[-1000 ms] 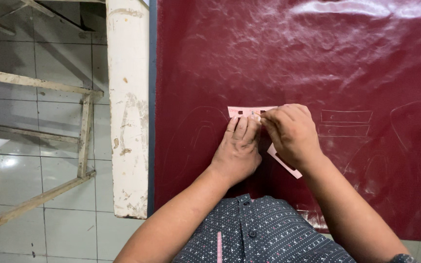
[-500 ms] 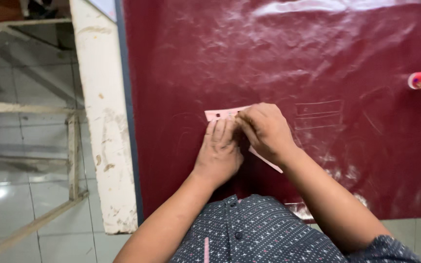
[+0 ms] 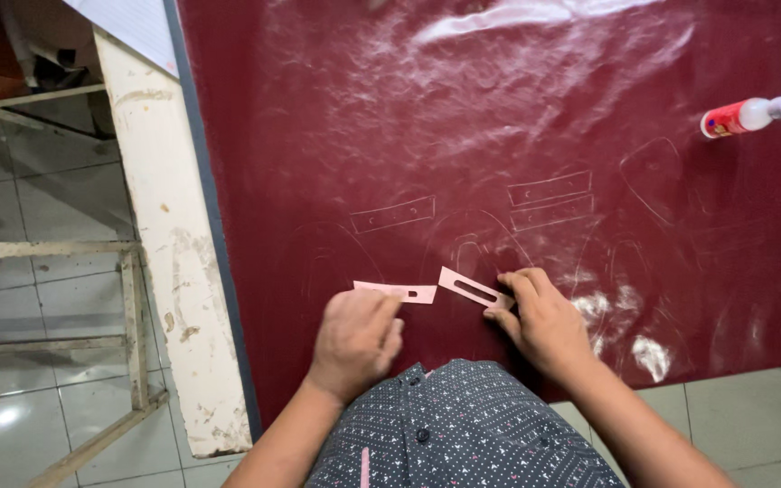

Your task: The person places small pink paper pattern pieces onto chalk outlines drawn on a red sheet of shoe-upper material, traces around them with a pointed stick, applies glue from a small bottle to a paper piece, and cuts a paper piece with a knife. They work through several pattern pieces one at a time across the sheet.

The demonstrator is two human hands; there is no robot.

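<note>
— How far along does the work look?

— Partway, I'd judge. The dark red sheet [image 3: 517, 117] spread over the counter already carries several traced outlines: slotted strips and rounded shapes, beyond both hands. A stretch of the sheet further out from the hands shows no marks that I can make out (the glare hides some of it), so there seems room for more.

— And the hands themselves?

— The left hand [image 3: 354, 339] is loosely curled, its fingertips pressing the near edge of a pale pink strip template [image 3: 397, 291], which lies flat on the sheet just beyond the knuckles. It's no closed grip around the piece, more a pin-down. The right hand [image 3: 544, 321] pinches the end of a second pink template [image 3: 472, 288], a strip with a long slot, between thumb and fingers; that piece slants away toward the left hand, and the two templates sit near each other without touching.

— Anything else about?

— A small red-labelled bottle [image 3: 748, 116] with a white cap lies on its side well beyond the right hand, out to its right.
</note>
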